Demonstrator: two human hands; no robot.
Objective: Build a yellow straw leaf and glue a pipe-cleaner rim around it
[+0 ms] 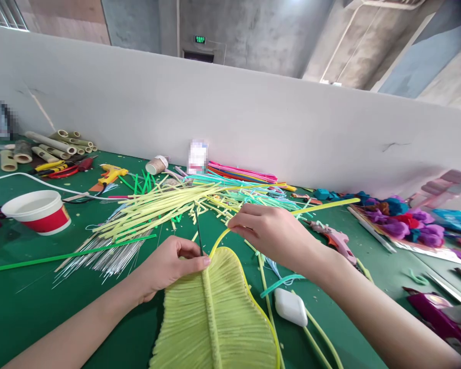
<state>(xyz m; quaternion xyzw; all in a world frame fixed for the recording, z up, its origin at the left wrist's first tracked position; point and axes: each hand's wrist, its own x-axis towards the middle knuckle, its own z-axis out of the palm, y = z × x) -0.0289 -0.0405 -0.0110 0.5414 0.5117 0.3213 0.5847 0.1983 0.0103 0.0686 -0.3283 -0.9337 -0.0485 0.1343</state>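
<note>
A large yellow-green leaf shape [218,318] made of fuzzy stems lies on the green table [26,302] in front of me. My left hand [169,266] is closed on the leaf's top, pinching its central rib where a thin dark wire sticks up. My right hand [269,230] is closed in a pinch on a long yellow stem [322,206] that curves down along the leaf's right edge and runs out to the right.
A heap of yellow, green and blue stems [165,205] lies behind my hands, with silver wires [103,259]. A red-and-white paper bowl [38,211] stands left. A pink glue gun [336,238], a white case [291,306] and purple flowers [403,220] are right. A white wall bounds the table.
</note>
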